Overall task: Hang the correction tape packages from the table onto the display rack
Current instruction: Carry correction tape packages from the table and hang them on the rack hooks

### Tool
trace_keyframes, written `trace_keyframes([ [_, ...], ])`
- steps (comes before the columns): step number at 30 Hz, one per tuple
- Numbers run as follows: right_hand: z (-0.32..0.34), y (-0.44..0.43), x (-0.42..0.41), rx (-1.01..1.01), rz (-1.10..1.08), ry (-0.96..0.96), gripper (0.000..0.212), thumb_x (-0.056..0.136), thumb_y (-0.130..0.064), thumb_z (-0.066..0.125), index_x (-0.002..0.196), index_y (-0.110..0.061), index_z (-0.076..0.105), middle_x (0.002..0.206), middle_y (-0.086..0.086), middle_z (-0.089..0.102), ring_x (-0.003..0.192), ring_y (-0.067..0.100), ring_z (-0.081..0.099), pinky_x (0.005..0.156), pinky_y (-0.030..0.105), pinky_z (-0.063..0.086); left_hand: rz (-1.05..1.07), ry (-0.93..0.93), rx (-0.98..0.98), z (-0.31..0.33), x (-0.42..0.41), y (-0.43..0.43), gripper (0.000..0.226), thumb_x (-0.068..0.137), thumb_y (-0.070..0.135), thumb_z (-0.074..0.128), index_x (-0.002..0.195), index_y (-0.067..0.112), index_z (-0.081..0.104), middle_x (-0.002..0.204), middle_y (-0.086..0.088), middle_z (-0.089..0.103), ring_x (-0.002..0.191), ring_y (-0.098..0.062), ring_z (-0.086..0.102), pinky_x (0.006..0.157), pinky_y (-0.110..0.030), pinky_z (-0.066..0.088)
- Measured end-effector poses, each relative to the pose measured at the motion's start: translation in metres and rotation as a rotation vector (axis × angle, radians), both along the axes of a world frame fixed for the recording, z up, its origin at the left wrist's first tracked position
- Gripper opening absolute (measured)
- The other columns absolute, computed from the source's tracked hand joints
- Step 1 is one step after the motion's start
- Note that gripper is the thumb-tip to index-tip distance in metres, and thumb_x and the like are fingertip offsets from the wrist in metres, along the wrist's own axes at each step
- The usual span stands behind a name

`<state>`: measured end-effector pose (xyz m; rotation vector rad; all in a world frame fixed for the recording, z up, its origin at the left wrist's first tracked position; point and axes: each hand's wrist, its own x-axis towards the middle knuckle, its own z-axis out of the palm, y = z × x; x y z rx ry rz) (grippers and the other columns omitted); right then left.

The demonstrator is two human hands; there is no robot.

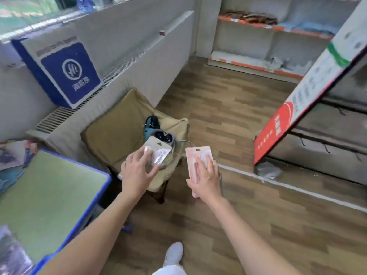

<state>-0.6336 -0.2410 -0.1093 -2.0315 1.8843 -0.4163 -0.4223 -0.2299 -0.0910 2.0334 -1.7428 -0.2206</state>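
Both hands are out in front, at the centre of the frame, each holding one package over the floor. The left hand lies with spread fingers across a tan package, gripping it just above the front edge of a chair. The right hand grips a pink package by its lower half, the card upright with its hang hole at the top. The two packages are close together but apart. The green, blue-edged surface is at lower left, beside the chair, which has dark gadgets on its seat. The rack with its dark hooks is at the right edge, well apart from the hands. A red-and-white panel leans across its near end. A blue box sits on a radiator at upper left, a shelf is at upper right, and a white shoe is at the bottom.
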Motion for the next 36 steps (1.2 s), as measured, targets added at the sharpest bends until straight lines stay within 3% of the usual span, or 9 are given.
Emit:
trace_keyframes([
  [12, 0.019, -0.039, -0.189, -0.029, -0.615, -0.017, 0.071, 0.078, -0.040, 0.064, 0.141, -0.030, 0.034, 0.155, 0.001, 0.010, 0.138, 0.023, 0.017, 0.100, 0.032, 0.029, -0.547, 0.039, 0.039, 0.010, -0.205, -0.154, 0.050, 0.086, 0.049, 0.060, 0.132, 0.032, 0.053, 0.145, 0.000, 0.042, 0.132, -0.026, 0.036, 0.103, -0.042, 0.027],
  [19, 0.029, -0.021, -0.302, -0.088, -0.867, -0.007, 0.072, 0.079, -0.039, 0.066, 0.141, -0.029, 0.033, 0.156, 0.001, 0.012, 0.140, 0.024, 0.015, 0.104, 0.035, 0.028, -0.769, 0.067, 0.019, 0.018, -0.341, -0.175, 0.051, 0.087, 0.047, 0.060, 0.135, 0.032, 0.050, 0.147, 0.004, 0.039, 0.132, -0.024, 0.033, 0.104, -0.039, 0.024],
  [29, 0.038, -0.016, -0.488, -0.127, -0.847, -0.007, 0.077, 0.079, -0.042, 0.067, 0.145, -0.028, 0.030, 0.157, 0.002, 0.012, 0.142, 0.026, 0.015, 0.111, 0.032, 0.020, -0.697, 0.146, -0.047, 0.019, -0.530, -0.179, 0.050, 0.087, 0.046, 0.061, 0.134, 0.031, 0.051, 0.143, 0.002, 0.042, 0.128, -0.027, 0.035, 0.102, -0.040, 0.025],
  [32, 0.046, -0.020, -0.543, -0.158, -0.799, -0.005, 0.077, 0.079, -0.041, 0.069, 0.145, -0.028, 0.031, 0.157, 0.001, 0.013, 0.140, 0.025, 0.016, 0.109, 0.033, 0.023, -0.653, 0.194, -0.066, 0.024, -0.578, -0.176, 0.050, 0.086, 0.044, 0.063, 0.133, 0.031, 0.052, 0.142, 0.000, 0.043, 0.126, -0.028, 0.037, 0.102, -0.040, 0.025],
  [36, 0.047, -0.030, -0.597, -0.146, -0.774, 0.009, 0.077, 0.080, -0.043, 0.068, 0.145, -0.027, 0.030, 0.156, 0.001, 0.014, 0.138, 0.024, 0.019, 0.106, 0.036, 0.031, -0.693, 0.124, -0.096, 0.026, -0.625, -0.181, 0.050, 0.085, 0.043, 0.065, 0.132, 0.030, 0.053, 0.142, -0.001, 0.044, 0.126, -0.028, 0.038, 0.102, -0.042, 0.026],
])
